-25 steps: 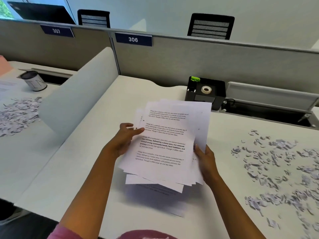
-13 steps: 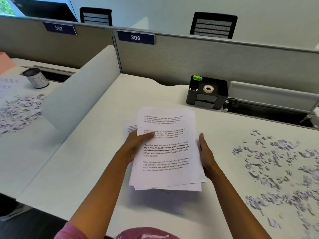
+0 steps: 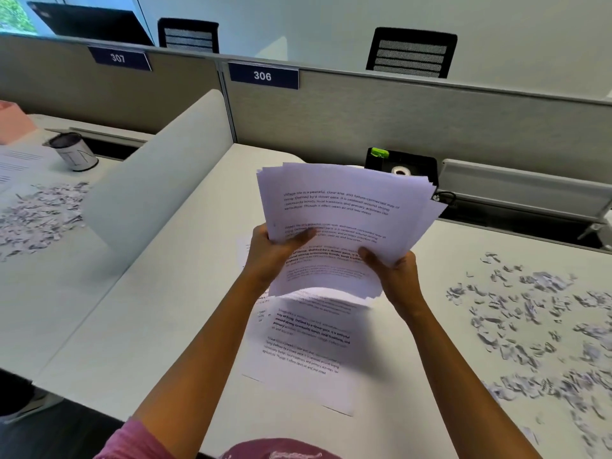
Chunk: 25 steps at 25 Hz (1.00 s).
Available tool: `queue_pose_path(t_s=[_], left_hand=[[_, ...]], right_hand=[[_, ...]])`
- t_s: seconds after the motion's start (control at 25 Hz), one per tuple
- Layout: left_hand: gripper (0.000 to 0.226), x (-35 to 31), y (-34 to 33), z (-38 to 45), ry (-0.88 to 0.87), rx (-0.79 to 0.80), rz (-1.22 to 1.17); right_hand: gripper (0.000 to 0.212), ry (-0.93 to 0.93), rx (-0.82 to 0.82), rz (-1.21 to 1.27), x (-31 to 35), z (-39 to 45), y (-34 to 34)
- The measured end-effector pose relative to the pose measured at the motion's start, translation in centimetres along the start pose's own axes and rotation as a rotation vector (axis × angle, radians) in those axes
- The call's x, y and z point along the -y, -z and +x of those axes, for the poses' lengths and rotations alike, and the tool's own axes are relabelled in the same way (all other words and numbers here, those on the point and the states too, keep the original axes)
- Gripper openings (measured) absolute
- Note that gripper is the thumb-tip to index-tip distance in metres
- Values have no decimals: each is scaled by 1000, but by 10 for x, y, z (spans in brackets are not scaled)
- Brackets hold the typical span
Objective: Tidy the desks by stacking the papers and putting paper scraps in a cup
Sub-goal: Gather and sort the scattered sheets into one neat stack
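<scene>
A stack of printed white papers (image 3: pixel 344 210) is lifted above the white desk (image 3: pixel 159 326), its top edges fanned and uneven. My left hand (image 3: pixel 271 253) grips its lower left side, thumb on the top sheet. My right hand (image 3: pixel 394 270) grips the lower right corner. Under the stack, more printed sheets (image 3: pixel 304 349) lie flat on the desk. Paper scraps (image 3: pixel 536 323) are scattered over the right part of the desk. A second patch of scraps (image 3: pixel 36 213) and a white cup (image 3: pixel 74 155) sit on the neighbouring desk at the left.
A black desk organiser (image 3: pixel 414 164) with a tape roll stands at the back, partly behind the stack. A curved white divider (image 3: pixel 155 190) separates the two desks. Grey partitions carry signs 306 (image 3: pixel 263 76) and 307. More sheets and a pink box lie far left.
Both hands raised the stack off the desk and tilted it up toward the back. Sheets that were under it now show on the desk.
</scene>
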<state>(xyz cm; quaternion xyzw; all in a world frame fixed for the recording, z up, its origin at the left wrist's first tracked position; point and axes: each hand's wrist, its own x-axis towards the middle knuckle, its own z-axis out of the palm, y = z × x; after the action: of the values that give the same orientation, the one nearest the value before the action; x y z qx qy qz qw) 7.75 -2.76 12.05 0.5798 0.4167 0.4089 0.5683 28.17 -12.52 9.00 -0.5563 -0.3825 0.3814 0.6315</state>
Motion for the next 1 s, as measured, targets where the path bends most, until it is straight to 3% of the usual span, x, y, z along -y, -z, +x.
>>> queue_pose_path(t_s=[0.24, 0.6, 0.68, 0.8, 1.0], left_hand=[[36, 7, 2, -11, -101, 37, -26], [30, -26, -7, 3, -203, -73, -34], [42, -35, -10, 8, -271, -97, -42], [65, -40, -12, 15, -320, -108, -58], [66, -30, -9, 18, -294, -115, -59]], right_hand=[[46, 26, -17, 47, 5, -3, -2], [32, 136, -86, -6, 41, 16, -17], [29, 199, -115, 38, 56, 18, -21], [44, 311, -136, 49, 70, 21, -26], [16, 264, -117, 49, 70, 22, -28]])
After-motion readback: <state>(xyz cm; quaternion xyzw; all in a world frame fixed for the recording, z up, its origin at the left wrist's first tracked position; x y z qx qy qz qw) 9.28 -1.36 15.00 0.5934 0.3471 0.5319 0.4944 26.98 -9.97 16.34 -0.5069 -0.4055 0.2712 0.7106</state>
